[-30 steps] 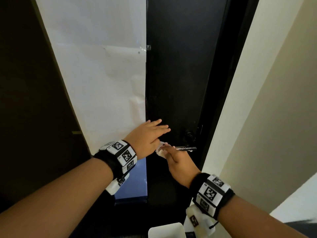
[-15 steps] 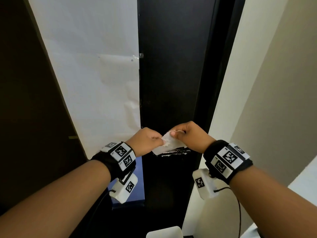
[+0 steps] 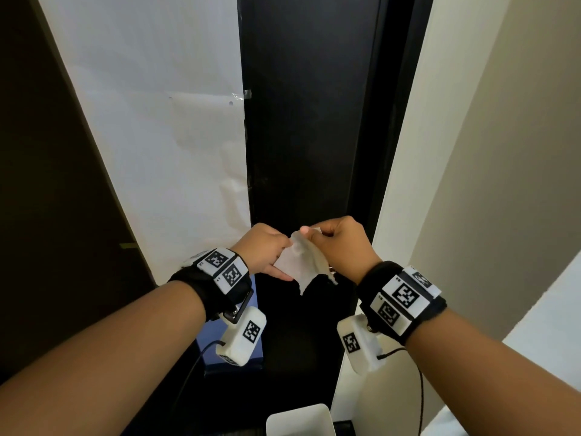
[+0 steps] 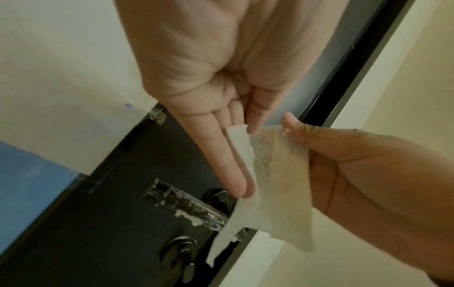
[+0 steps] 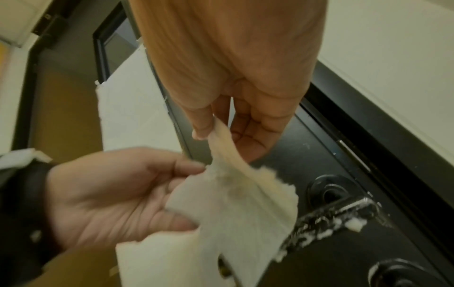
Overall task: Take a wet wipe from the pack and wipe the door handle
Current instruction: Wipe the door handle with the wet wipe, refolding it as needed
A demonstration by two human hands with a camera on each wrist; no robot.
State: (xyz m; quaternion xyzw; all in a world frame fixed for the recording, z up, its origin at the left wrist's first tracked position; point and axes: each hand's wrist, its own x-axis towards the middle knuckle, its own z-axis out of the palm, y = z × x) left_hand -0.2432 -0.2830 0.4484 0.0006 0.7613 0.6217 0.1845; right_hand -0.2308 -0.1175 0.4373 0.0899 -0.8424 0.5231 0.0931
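Both hands hold the wet wipe (image 3: 300, 264) just in front of the door handle (image 4: 184, 205) — right hand (image 3: 341, 247) pinching its top edge, left hand (image 3: 262, 251) pinching the side. Thin, limp and damp, it will likely tear if stretched — better bunched into a pad before rubbing the residue-flecked lever.

The head camera looks down from above at a dark door (image 3: 308, 121). Each wrist camera peers up close along its own palm from below. All three views share the wet wipe (image 3: 298, 262) stretched before the door.
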